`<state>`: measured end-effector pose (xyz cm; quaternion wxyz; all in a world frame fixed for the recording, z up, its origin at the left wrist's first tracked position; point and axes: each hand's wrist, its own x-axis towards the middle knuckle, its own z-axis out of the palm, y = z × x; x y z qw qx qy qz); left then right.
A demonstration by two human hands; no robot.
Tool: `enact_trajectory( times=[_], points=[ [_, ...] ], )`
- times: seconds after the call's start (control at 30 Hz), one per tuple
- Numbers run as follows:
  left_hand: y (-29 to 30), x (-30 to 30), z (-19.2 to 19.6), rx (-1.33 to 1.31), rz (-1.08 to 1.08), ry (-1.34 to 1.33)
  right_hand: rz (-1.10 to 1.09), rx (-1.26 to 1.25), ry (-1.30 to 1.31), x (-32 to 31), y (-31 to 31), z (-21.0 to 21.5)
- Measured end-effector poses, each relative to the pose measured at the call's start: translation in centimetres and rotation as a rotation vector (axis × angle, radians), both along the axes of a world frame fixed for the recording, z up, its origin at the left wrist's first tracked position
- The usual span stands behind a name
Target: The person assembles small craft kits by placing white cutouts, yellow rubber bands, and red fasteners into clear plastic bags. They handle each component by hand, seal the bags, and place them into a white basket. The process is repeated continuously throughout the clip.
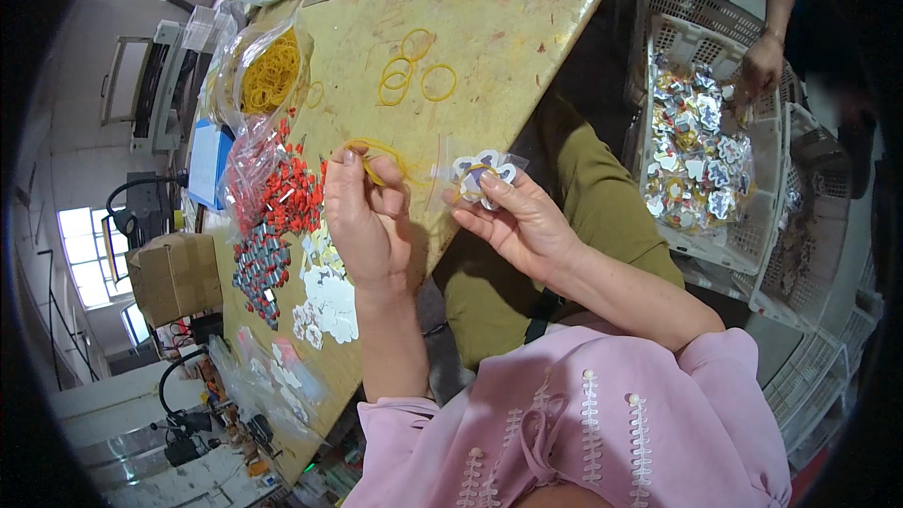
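Note:
My left hand (365, 221) is raised above the table edge, its fingers pinching yellow rubber bands (384, 150) that loop out to the right. Facing it, my right hand (529, 229) grips a small clear plastic bag (445, 152) between thumb and fingers. A flower-shaped white piece with a purple middle (477, 169) shows in the bag, under my thumb. Beyond both hands, several loose yellow rubber bands (438, 83) lie on the worn yellowish table (489, 19).
Along the table's left side are a bag of rubber bands (273, 75), red pieces (293, 190), dark grey pieces (261, 263) and white cut-outs (329, 303). At right, a white plastic crate (661, 237) holds many bagged pieces; another person's hand (763, 64) hangs over it.

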<state>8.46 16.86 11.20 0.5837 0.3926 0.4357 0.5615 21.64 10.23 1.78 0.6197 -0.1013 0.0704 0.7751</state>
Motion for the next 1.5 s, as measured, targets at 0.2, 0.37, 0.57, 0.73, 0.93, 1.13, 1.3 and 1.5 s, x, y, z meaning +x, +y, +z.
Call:
enact_trajectory(
  times=[0.2, 0.37, 0.57, 0.73, 0.93, 1.13, 1.3, 1.5],
  points=[
    [0.7, -0.7, -0.3, -0.12, -0.11, -0.145, 0.009, 0.01, 0.001, 0.0, 0.2, -0.1],
    [0.4, -0.5, 0.2, -0.23, -0.152, -0.282, 0.013, 0.004, 0.005, 0.3, 0.3, 0.2],
    [4.4, -3.0, -1.1, -0.036, -0.03, 0.089, 0.007, 0.03, -0.024, 0.7, 0.2, -0.5],
    [3.0, -3.4, -2.5, 0.322, 0.112, 0.912, -0.023, 0.051, -0.008, 1.2, 0.0, -0.2],
    [-1.3, -0.8, -1.6, 0.117, -0.176, 0.395, -0.011, 0.062, 0.001, 1.8, 0.1, -0.3],
    [-2.0, -1.1, -3.3, 0.444, -0.266, 0.676, 0.013, 0.115, 0.055, 0.8, -0.6, -0.3],
    [-3.4, -0.6, -2.4, 0.24, -0.163, 0.401, 0.007, 0.117, 0.058, 1.0, -0.8, -0.1],
    [-5.0, -0.9, -1.6, 0.266, -0.064, 0.371, -0.008, 0.328, -0.752, 3.3, -0.8, 1.0]
  ],
)
